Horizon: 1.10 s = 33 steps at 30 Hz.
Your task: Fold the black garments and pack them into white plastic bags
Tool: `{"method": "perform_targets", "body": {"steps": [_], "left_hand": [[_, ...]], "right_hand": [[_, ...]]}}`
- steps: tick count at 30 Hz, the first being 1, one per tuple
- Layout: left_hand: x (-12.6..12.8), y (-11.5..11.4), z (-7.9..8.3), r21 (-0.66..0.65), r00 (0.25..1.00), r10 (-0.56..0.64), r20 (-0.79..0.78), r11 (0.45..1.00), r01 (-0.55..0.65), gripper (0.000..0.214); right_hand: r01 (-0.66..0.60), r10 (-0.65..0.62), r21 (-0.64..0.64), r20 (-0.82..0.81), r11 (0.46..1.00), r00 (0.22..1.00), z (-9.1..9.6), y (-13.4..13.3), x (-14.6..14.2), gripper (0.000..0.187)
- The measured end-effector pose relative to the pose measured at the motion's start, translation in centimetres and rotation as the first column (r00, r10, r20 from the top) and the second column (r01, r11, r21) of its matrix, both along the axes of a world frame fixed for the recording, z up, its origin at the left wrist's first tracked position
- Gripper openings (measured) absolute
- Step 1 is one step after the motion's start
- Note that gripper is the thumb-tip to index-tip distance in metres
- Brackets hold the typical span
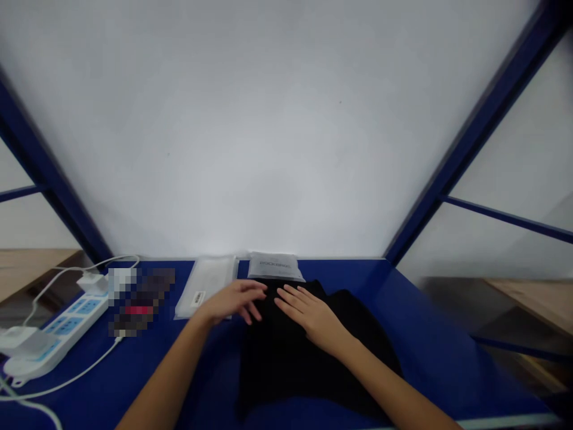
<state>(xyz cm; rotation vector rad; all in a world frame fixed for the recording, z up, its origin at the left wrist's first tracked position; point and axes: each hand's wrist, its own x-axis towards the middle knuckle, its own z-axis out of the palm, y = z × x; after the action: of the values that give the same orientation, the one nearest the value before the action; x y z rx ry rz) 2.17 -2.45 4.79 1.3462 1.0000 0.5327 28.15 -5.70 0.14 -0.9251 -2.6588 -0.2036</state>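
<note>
A piece of black cloth (304, 364), perhaps a garment, lies spread on the blue tabletop (421, 334) before me. My right hand (311, 316) rests flat on its upper part, fingers stretched out and pointing to the far left. Over the cloth's upper left edge is my left hand (237, 298), fingers apart and slightly bent, with nothing in them. Whether its fingertips touch the fabric I cannot tell. Just beyond the cloth lies a pale plastic packet (275, 266) with printed lettering. Left of my left hand is a clear plastic bag (208, 283) with a barcode label.
A white power strip (67, 328) with plugged-in chargers lies on the left. Beside it is a blurred-out dark object (145, 298) with a white cable (89, 369) attached. A white wall (277, 149) stands behind the table, with blue frame bars (483, 107) at both sides.
</note>
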Motion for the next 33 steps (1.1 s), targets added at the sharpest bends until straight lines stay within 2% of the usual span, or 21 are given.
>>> {"method": "perform_targets", "body": {"steps": [1,2,3,5,6,9,12,16,18,21,23,25,28,30,33], "left_hand": [[-1.4,0.8,0.1,0.119,0.988,0.126,-0.093,0.986,-0.114,0.050],[-2.7,1.5,0.0,0.270,0.939,0.281,-0.198,0.937,-0.223,0.046],[-3.7,2.2,-0.3,0.418,0.852,0.437,-0.289,0.858,-0.299,0.044],[-4.9,3.3,-1.4,0.549,0.735,0.576,-0.359,0.767,-0.333,0.038],[-5.1,3.6,-2.2,0.577,0.700,0.598,-0.389,0.751,-0.321,0.034],[-4.8,4.1,-4.2,0.600,0.657,0.582,-0.479,0.764,-0.239,0.024],[-4.5,4.1,-4.8,0.610,0.618,0.566,-0.546,0.774,-0.169,0.016],[-4.8,3.6,-3.6,0.653,0.566,0.596,-0.570,0.746,-0.128,0.016],[-4.7,2.9,-2.6,0.691,0.556,0.621,-0.551,0.714,-0.112,0.014],[-2.8,1.3,-1.4,0.749,0.608,0.613,-0.504,0.661,-0.045,0.011],[-0.5,0.0,-1.5,0.777,0.678,0.552,-0.485,0.628,0.045,0.009],[2.3,-1.2,-2.1,0.785,0.734,0.455,-0.504,0.595,0.171,0.013],[5.7,-2.6,-3.6,0.756,0.756,0.296,-0.584,0.537,0.374,0.019],[6.8,-3.0,-4.4,0.731,0.744,0.228,-0.628,0.500,0.464,0.019],[6.6,-2.6,-5.3,0.737,0.755,0.207,-0.622,0.481,0.475,0.020]], "right_hand": [[0.003,-0.002,-0.016,0.015,1.000,1.000,-0.4,0.2,-0.2,0.082],[0.012,-0.010,-0.045,0.033,0.999,0.999,-0.9,0.3,-0.3,0.082],[0.027,-0.023,-0.083,0.050,0.996,0.998,-1.3,0.4,-0.4,0.084],[0.054,-0.043,-0.166,0.069,0.985,0.997,-2.0,0.6,-0.5,0.090],[0.061,-0.048,-0.202,0.068,0.978,0.996,-2.2,0.7,-0.5,0.093],[0.061,-0.049,-0.267,0.053,0.962,0.997,-2.3,1.0,-0.5,0.100],[0.045,-0.036,-0.283,0.037,0.958,0.999,-2.2,1.7,-0.5,0.101],[-0.006,0.001,-0.246,-0.021,0.969,1.000,-2.4,2.4,-0.6,0.099],[-0.037,0.020,-0.163,-0.105,0.986,0.994,-2.5,2.5,-0.2,0.095],[-0.017,0.036,0.061,-0.321,0.998,0.946,-1.9,2.4,1.0,0.076],[0.082,0.014,0.177,-0.481,0.981,0.876,-1.2,2.2,2.4,0.061],[0.206,-0.011,0.246,-0.618,0.947,0.786,-0.3,2.2,3.9,0.053],[0.326,0.023,0.337,-0.727,0.883,0.687,0.7,2.1,5.9,0.049],[0.337,0.050,0.378,-0.726,0.862,0.686,1.1,1.8,6.4,0.047],[0.191,0.110,0.424,-0.589,0.885,0.800,1.1,0.6,5.1,0.044]]}}
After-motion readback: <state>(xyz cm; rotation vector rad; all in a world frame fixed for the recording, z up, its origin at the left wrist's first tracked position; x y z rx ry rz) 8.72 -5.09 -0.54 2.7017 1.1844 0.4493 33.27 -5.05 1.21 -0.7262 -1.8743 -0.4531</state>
